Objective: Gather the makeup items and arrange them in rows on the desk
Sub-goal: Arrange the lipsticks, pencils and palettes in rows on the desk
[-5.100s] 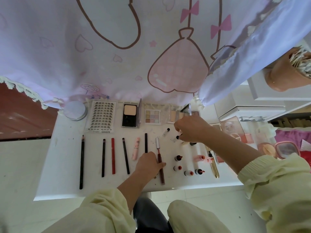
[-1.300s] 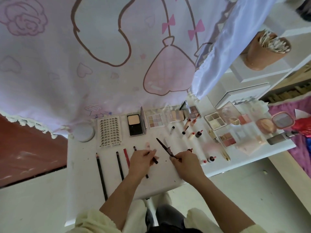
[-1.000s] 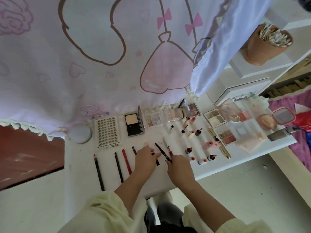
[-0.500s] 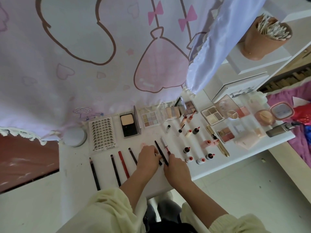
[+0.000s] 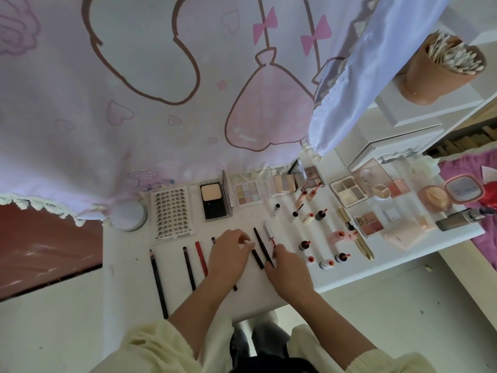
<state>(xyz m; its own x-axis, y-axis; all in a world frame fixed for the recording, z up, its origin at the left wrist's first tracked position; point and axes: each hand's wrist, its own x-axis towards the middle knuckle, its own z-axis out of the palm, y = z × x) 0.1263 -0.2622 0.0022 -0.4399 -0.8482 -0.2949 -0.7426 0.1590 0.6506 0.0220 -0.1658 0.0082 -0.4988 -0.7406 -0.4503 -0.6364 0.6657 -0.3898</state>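
Only the head view is given, so take the open black compact at the back of the white tabletop as the reference. It sits in a back row with the lash card just to its left and a pastel palette just to its right; these flat cases are probably kept at the rear so they do not hide the slim items. Nearer the person than the compact and to its left, a long black pencil, a shorter black pencil and a red pencil lie parallel. The hands work in front of the compact and slightly to its right. The left hand rests palm down with bent fingers; I cannot tell whether they pinch anything. The right hand pinches the near end of a slim black pen, which lies slanted, seemingly to swing it in line with the pencils. Small bottles farther right of the compact are loosely grouped and look unsorted.
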